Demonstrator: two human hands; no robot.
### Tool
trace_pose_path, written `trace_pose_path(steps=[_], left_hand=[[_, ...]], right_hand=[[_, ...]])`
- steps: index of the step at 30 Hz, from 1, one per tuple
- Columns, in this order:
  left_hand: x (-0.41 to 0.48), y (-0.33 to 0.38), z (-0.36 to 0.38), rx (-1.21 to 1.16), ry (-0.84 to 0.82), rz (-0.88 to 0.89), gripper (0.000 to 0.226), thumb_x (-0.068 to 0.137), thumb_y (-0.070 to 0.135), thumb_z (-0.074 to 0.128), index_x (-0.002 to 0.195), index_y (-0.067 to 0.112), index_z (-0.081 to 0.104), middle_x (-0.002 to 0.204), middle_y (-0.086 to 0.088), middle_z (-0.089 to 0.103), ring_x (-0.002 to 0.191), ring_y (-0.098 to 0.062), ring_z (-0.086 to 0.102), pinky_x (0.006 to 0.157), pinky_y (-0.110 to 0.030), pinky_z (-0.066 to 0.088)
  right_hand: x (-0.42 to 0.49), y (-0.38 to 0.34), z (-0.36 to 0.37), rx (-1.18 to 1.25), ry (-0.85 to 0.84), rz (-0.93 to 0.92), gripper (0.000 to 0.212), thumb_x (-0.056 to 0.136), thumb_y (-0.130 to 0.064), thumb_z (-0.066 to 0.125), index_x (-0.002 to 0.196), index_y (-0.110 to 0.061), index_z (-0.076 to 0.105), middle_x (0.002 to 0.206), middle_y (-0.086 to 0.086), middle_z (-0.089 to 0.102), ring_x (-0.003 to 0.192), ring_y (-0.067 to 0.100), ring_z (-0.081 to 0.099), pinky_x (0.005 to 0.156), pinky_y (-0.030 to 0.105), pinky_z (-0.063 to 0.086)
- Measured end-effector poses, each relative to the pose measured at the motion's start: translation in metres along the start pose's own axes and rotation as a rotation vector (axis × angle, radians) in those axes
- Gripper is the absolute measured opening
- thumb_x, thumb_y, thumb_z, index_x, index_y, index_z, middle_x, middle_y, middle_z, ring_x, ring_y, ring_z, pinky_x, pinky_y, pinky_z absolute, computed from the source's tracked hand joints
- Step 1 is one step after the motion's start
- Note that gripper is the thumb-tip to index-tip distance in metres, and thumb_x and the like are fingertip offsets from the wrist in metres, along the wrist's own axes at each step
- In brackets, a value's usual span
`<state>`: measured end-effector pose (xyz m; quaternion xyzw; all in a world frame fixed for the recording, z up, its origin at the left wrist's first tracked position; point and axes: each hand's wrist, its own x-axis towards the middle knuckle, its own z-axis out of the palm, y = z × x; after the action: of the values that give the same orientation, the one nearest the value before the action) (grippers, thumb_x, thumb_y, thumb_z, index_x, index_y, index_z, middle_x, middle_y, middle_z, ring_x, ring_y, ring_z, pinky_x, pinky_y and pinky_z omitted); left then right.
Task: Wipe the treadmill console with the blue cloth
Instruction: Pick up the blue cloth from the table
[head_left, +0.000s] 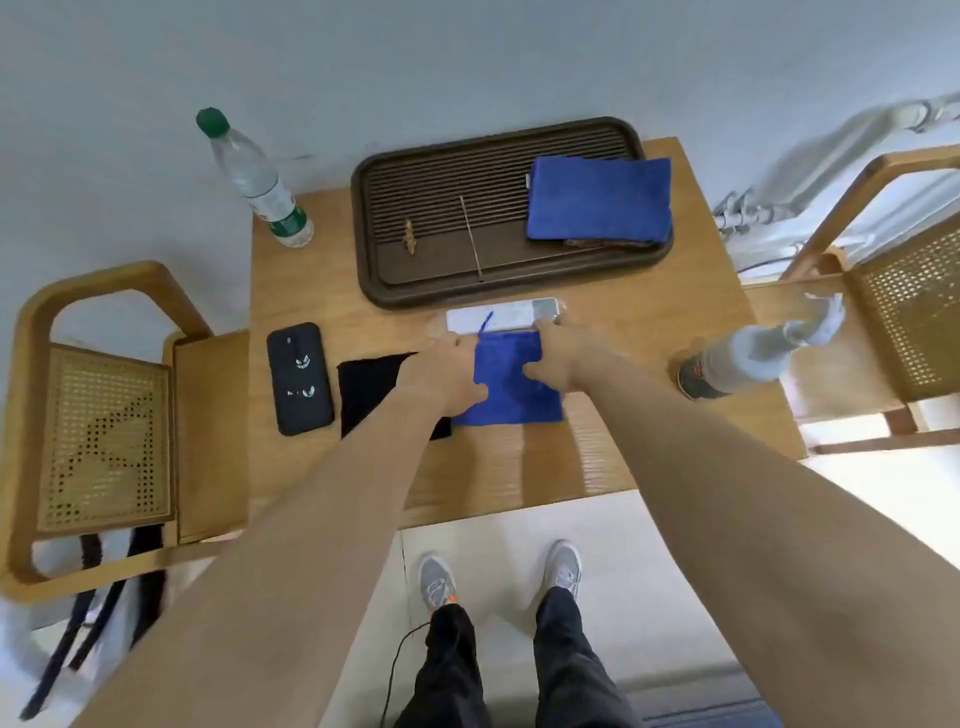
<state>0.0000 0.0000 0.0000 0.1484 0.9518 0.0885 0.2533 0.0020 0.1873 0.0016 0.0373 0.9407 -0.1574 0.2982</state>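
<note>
Both hands, left hand (441, 376) and right hand (558, 364), lie with fingers spread flat, not gripping, on the blue cloth (511, 384) between them, equally near.

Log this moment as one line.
stage: handling cloth on table | left hand: on blue cloth | right hand: on blue cloth | remote: behind cloth | treadmill console: not in view
</note>
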Motion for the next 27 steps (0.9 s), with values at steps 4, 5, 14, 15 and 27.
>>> trace_pose_path(steps=[4,5,14,15,27], left_hand=[[0.022,0.007,0.036,0.003,0.065,0.008,0.07,0.091,0.026,0.062,0.153,0.02,0.029,0.15,-0.001,0.04,0.13,-0.025,0.045,0.083,-0.04,0.053],[0.027,0.008,0.044,0.009,0.059,-0.003,0.072,0.092,0.027,0.062,0.154,0.021,0.026,0.149,-0.001,0.04,0.129,-0.027,0.045,0.084,-0.041,0.054],[0.032,0.009,0.055,-0.036,0.245,-0.024,0.012,0.093,0.013,0.056,0.101,0.021,0.05,0.108,-0.001,0.055,0.076,-0.023,0.057,0.063,-0.038,0.055],[0.028,0.01,0.051,-0.047,0.249,-0.015,0.013,0.093,0.013,0.056,0.099,0.021,0.049,0.105,-0.001,0.055,0.072,-0.022,0.056,0.06,-0.037,0.052],[-0.071,-0.002,-0.056,-0.836,0.058,-0.043,0.029,0.088,0.003,0.056,0.064,0.014,0.045,0.066,0.002,0.044,0.062,-0.012,0.041,0.059,-0.026,0.034]], right_hand=[[0.012,0.016,0.037,0.046,0.05,-0.03,0.064,0.09,-0.027,0.058,0.149,-0.015,0.036,0.146,0.015,0.039,0.124,0.038,0.048,0.095,0.04,0.043],[0.015,0.02,0.045,0.07,0.042,-0.028,0.065,0.091,-0.026,0.056,0.151,-0.017,0.034,0.148,0.014,0.037,0.124,0.039,0.047,0.097,0.041,0.044],[0.011,0.026,0.057,0.118,0.17,-0.035,0.003,0.091,-0.02,0.056,0.089,-0.019,0.056,0.094,0.0,0.061,0.094,0.025,0.059,0.072,0.037,0.05],[0.007,0.023,0.053,0.147,0.144,-0.036,0.007,0.093,-0.023,0.057,0.087,-0.02,0.057,0.087,-0.002,0.061,0.089,0.024,0.06,0.068,0.034,0.047],[-0.086,-0.052,-0.03,0.276,0.081,-0.34,0.046,0.096,-0.038,0.055,0.062,-0.007,0.056,0.064,0.011,0.057,0.057,0.022,0.05,0.056,0.037,0.039]])
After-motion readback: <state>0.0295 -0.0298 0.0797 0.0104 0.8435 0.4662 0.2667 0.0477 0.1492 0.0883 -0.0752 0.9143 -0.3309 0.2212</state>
